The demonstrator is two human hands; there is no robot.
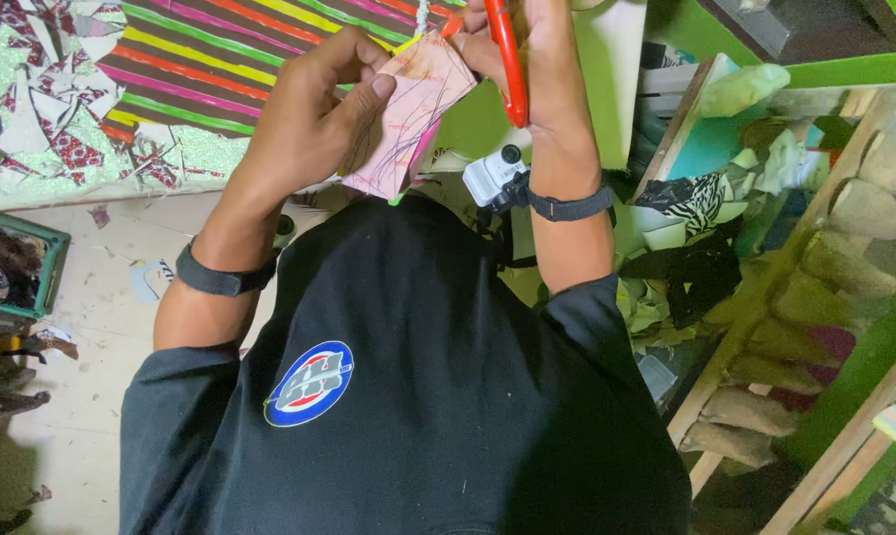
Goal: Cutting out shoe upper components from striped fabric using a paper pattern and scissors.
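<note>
**Head view: two hands, pink card piece and red-handled scissors above a littered work surface**

Surface and room. A pale work surface (91,327) fills the lower left of the frame, dusty and scattered with small paper offcuts. A striped sheet (210,59) in brown, pink, yellow, orange and green lies across the upper left. Beside it, at the far upper left, sits a glittery light-green sheet (22,109) with red patterned fragments. A green-rimmed tray (47,267) shows at the left edge. At centre right, a heap of scraps (685,248) includes pale green, black and zebra-print pieces. A wooden rack (814,317) of brownish cone-shaped items runs diagonally down the right side, against green-painted surfaces. The person's black shirt (418,396), bearing a round blue, red and white emblem, occupies the lower centre.

Held item. The pink card piece (408,119) sits at upper centre, between both hands. It is roughly oblong, tilted, pale pink with thin dark scribbled lines and a brighter pink edge.

Hands. The left hand (314,114) is closed on the card, thumb pressed flat on its face. The right hand (537,69) grips the red-handled scissors (507,69), fingers curled about the handle; the blades are out of sight. Both wrists carry black bands, the right one with a small white device (492,178).
</note>
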